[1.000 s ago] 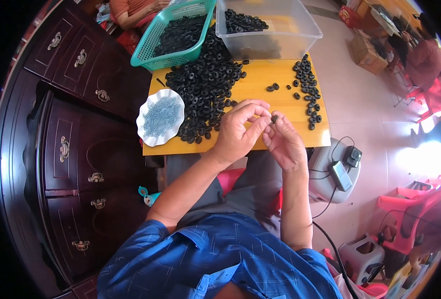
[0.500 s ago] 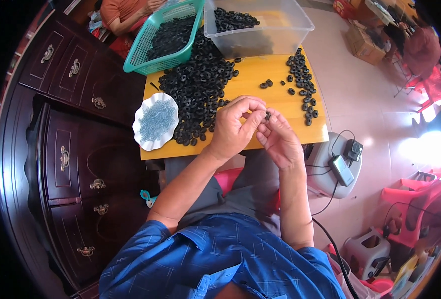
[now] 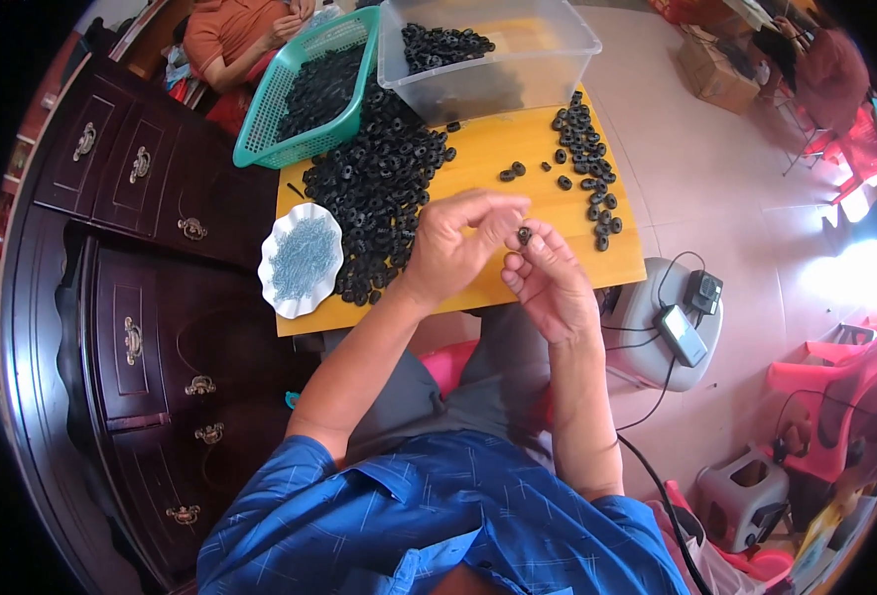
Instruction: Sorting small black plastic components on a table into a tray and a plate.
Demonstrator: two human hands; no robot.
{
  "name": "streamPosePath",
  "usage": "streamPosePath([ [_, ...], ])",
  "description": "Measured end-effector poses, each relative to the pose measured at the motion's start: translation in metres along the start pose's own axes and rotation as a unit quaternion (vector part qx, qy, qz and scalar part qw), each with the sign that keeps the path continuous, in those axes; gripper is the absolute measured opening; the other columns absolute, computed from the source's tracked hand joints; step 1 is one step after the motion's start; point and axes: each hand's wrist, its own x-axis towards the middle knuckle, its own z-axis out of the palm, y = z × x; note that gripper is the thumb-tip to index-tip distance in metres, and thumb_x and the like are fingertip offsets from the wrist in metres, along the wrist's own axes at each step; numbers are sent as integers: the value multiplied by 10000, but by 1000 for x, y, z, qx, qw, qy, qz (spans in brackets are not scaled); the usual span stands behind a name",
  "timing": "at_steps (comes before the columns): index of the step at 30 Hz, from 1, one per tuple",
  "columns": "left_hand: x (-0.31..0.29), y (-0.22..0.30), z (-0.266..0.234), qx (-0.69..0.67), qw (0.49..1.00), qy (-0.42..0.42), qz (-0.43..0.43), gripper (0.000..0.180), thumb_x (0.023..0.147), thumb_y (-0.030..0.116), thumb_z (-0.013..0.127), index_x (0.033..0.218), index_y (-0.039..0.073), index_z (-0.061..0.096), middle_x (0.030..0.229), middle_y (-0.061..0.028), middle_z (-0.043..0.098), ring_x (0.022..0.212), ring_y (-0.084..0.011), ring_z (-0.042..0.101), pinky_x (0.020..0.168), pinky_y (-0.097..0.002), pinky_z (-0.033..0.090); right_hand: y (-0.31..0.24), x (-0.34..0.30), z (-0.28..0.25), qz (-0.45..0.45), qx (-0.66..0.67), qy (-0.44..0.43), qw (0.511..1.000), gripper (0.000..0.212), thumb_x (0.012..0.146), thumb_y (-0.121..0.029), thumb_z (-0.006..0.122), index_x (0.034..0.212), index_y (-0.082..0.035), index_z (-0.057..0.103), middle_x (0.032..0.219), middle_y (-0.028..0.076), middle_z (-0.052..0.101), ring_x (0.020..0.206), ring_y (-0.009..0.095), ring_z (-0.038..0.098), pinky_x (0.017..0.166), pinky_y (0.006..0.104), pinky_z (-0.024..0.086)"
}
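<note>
Right hand: pinching one small black ring over the bench, seemingly by its edges, leaving its face exposed.
Left hand: hovering just beside it, half open, showing nothing held.
Ring pile: lying leftward, probably for easy reach.
White dish: sitting by the pile, its rim presumably confining bluish bits.
Separate rings: lying rightward, perhaps avoiding mixing.

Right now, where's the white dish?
In the head view, the dish is at the near-left corner of the yellow table, beside the black pile, left of the left hand.
</note>
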Motion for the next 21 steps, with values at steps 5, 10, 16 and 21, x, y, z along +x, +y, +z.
streamPosePath([
  [5, 45, -37, 11, 158, 987, 4, 22, 149, 846, 60, 697, 984, 7, 719, 865, -118, 714, 750, -220, 700, 676, -295, 544, -1, -1, 1, 13, 12, 5, 1000, 215, 952, -127, 652, 1154, -70, 605, 1026, 86, 698, 818, 126, 677, 784, 269, 570],
  [10, 78, -77, 26, 329, 934, -79, 113, 187, 795, 115, 684, 970, 60, 724, 953, -111, 698, 933, -316, 633, 850, -429, 504, 0, -2, 3, 22, 14, 4, 1000, 211, 957, -131, 645, 1155, -73, 606, 1026, 82, 694, 813, 115, 666, 779, 257, 562],
  [16, 96, -101, 40, 407, 893, -157, 109, 95, 799, 139, 691, 867, 74, 702, 895, -87, 666, 918, -299, 611, 830, -440, 498, -1, -2, 3, 18, 15, 12, 1000, 199, 958, -130, 641, 1144, -71, 607, 1026, 82, 694, 805, 111, 660, 775, 258, 557],
  [21, 97, -93, 37, 424, 884, -158, 120, 103, 809, 137, 675, 865, 52, 666, 868, -99, 668, 892, -320, 617, 794, -443, 504, -1, -2, 4, 20, 16, 15, 1000, 202, 956, -127, 642, 1147, -72, 605, 1025, 80, 693, 804, 112, 659, 775, 261, 557],
])
